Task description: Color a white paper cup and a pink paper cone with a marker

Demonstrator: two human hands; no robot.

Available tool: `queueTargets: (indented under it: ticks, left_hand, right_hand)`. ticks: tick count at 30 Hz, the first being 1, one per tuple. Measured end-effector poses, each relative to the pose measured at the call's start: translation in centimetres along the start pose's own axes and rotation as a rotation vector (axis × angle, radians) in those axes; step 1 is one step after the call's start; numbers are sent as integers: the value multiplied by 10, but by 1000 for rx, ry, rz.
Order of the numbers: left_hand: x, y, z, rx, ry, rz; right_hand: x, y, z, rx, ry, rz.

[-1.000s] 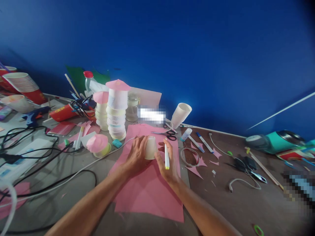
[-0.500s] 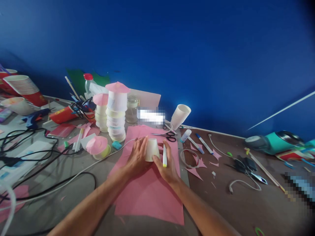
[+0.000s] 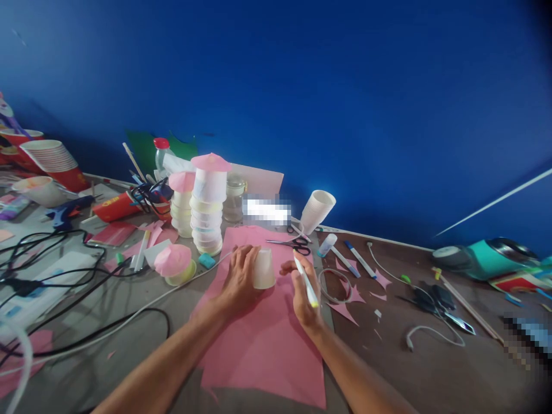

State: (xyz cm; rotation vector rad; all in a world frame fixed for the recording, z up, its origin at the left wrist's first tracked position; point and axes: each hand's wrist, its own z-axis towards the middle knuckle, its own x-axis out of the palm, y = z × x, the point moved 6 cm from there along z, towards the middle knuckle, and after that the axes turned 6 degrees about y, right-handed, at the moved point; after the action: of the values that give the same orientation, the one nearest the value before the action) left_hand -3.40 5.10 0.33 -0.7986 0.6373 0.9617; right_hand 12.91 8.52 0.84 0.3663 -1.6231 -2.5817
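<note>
A small white cup [image 3: 264, 269] stands upside down on a pink paper sheet [image 3: 263, 345]. My left hand [image 3: 241, 276] is wrapped against the cup's left side. To the right of the cup, and apart from it, my right hand [image 3: 305, 296] is closed round a white marker [image 3: 306, 280] with a yellow end. Just beyond the hands lie dark-handled scissors [image 3: 297, 246]. Back left stands a tall stack of pale cups [image 3: 207, 213] with a pink paper cone on top.
A teal eraser [image 3: 207, 261] and a small pink-topped cup [image 3: 173, 264] are on the left, beside cables [image 3: 142, 315]. On the right lie a coiled cable [image 3: 335, 286], markers [image 3: 361, 260] and paper scraps. White cups [image 3: 318, 211] lean near the blue wall.
My right hand has let go of the cup and moved right and slightly nearer me, with the marker still in it. My left hand remains at the cup. The view has shifted slightly.
</note>
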Motion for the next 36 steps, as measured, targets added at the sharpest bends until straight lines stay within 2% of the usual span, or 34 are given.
queueTargets:
  ticks: [6,12,23,30,36]
  left_hand:
    - [-7,-10,1,34,-50,66]
    - [-7,-10,2,10,-42,40]
    - [-5,-9,2,-5,-24,12]
    - [-6,-9,2,36,-58,34]
    - [-6,-10,1,36,-45,25]
  right_hand:
    - [6,27,-7,-148,135,-125]
    - [11,16,-12,-37,97,-122]
    - [11,15,-11,-38,72,-126]
    - [11,15,-10,-56,173,-116]
    - [8,13,-12,-39,76,-89]
